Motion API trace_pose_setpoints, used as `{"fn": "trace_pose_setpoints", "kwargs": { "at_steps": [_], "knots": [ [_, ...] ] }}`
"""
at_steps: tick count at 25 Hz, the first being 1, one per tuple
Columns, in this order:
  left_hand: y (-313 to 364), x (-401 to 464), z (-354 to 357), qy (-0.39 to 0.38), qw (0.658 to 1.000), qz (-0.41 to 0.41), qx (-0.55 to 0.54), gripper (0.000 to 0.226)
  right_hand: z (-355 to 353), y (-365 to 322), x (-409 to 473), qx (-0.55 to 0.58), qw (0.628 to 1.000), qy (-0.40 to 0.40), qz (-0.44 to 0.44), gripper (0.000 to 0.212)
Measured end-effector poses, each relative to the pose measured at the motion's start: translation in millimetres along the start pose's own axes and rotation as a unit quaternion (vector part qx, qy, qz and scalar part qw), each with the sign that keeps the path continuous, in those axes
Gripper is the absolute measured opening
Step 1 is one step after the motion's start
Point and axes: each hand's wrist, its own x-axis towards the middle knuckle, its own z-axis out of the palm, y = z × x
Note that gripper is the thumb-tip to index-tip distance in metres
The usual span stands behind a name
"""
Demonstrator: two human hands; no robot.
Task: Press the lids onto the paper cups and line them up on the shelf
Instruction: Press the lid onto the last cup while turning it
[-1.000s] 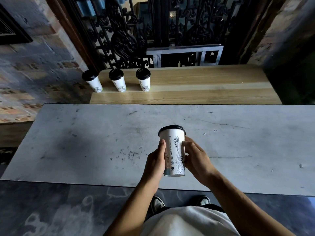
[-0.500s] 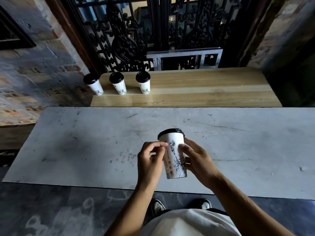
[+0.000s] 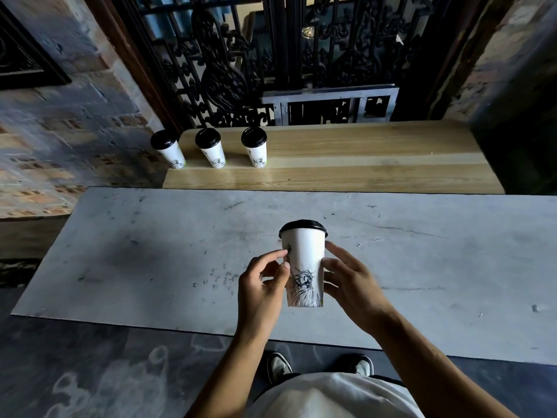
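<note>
A white paper cup with a Statue of Liberty drawing and a black lid is held upright above the grey table. My left hand touches its left side with thumb and fingertips. My right hand grips its right side. Three lidded cups stand in a row on the left end of the wooden shelf: the left cup, the middle cup and the right cup.
Brick wall rises at the left and a black ornamental iron grille stands behind the shelf. A grey metal frame sits at the shelf's back edge. My shoes show below the table's near edge.
The cup has been turned in my hands, so the statue drawing now faces me. My left hand shifted from a full side grip to fingertip contact.
</note>
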Motion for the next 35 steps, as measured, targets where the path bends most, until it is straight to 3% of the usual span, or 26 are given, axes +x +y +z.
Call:
{"fn": "trace_pose_setpoints", "kwargs": {
  "at_steps": [4,9,12,14,17,23,29,32,35],
  "knots": [
    [2.6,1.9,3.6,-0.002,1.000,-0.006,0.012,0.038,-5.4,-6.5,-4.4,-0.033,0.998,-0.050,-0.021,0.025],
    [7.7,-2.5,10.8,-0.013,0.999,-0.025,-0.026,0.017,-10.5,-11.8,1.0,-0.047,0.998,-0.042,-0.016,0.043],
    [8.6,-6.5,17.1,-0.053,0.998,-0.023,-0.024,0.048,-10.9,-11.7,2.7,-0.029,0.999,-0.031,-0.005,0.052],
    [5.5,-5.2,19.9,-0.058,0.998,-0.035,-0.020,0.054,-10.2,-10.5,3.4,-0.019,1.000,-0.020,-0.001,0.051],
    [1.1,-1.8,20.2,-0.043,0.998,-0.043,-0.014,0.054,-9.6,-14.0,4.6,0.002,1.000,-0.005,0.003,0.030],
    [-1.3,4.1,15.9,-0.027,0.999,-0.024,0.001,0.036,-14.8,-16.2,7.2,-0.044,0.999,0.002,0.000,0.041],
    [2.1,9.3,14.6,-0.025,0.999,-0.008,0.045,0.046,-19.9,-9.6,15.9,-0.044,0.999,-0.008,-0.020,0.063],
    [0.5,9.2,14.3,-0.024,0.999,-0.023,0.025,0.037,-16.5,-14.1,14.1,-0.078,0.994,-0.058,-0.053,0.048],
    [3.1,5.9,16.0,-0.025,0.999,-0.044,-0.017,0.033,-14.9,-16.5,13.0,-0.038,0.997,-0.051,-0.039,0.042]
  ]
}}
